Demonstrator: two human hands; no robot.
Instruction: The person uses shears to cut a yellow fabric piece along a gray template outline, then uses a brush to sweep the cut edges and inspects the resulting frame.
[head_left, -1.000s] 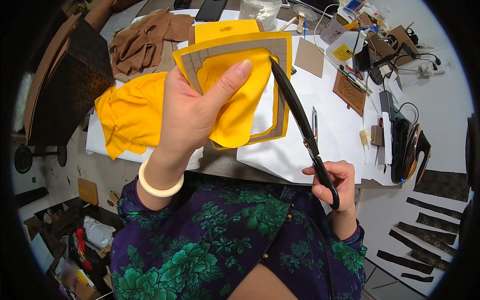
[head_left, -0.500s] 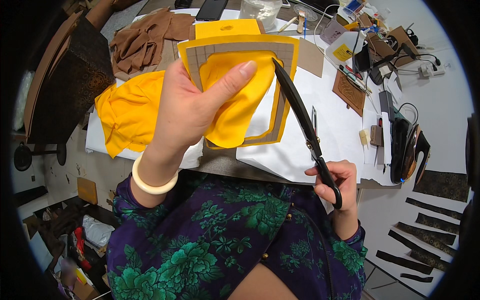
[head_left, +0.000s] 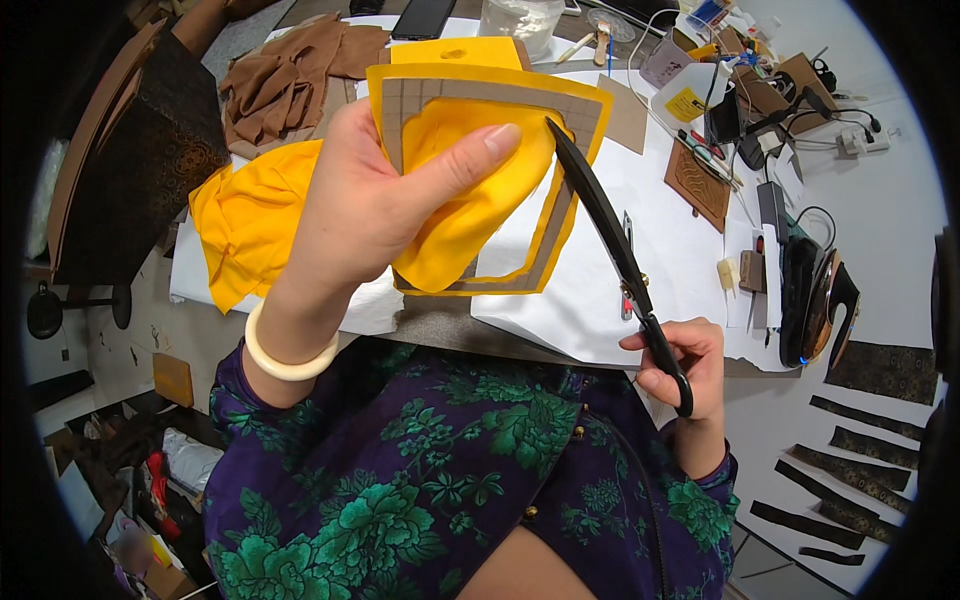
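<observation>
My left hand (head_left: 390, 190) grips a frame-shaped board (head_left: 545, 255), grey-brown with yellow fabric folded round its edges. The thumb presses on the loose yellow fabric (head_left: 470, 215) inside the frame, partly cut away along the right and lower inner edge. In my right hand (head_left: 690, 365) are black-handled scissors (head_left: 605, 215), fingers round the handles. Their blades look closed or nearly so, and the tip touches the fabric at the frame's upper right inner corner. A crumpled yellow cloth (head_left: 255, 220) lies on the table left of my left forearm.
White paper (head_left: 620, 310) covers the table, with a slim cutter (head_left: 627, 300) on it. Brown cloth (head_left: 290, 80) and a phone (head_left: 424, 18) lie at the back. At right are a tooled leather piece (head_left: 697, 180), cables and an iron (head_left: 835, 300); a dark panel (head_left: 140, 170) stands left.
The frame has tilted and shifted slightly right, while my left wrist has moved a little left. The scissors have moved slightly right and down, their tip still at the same corner.
</observation>
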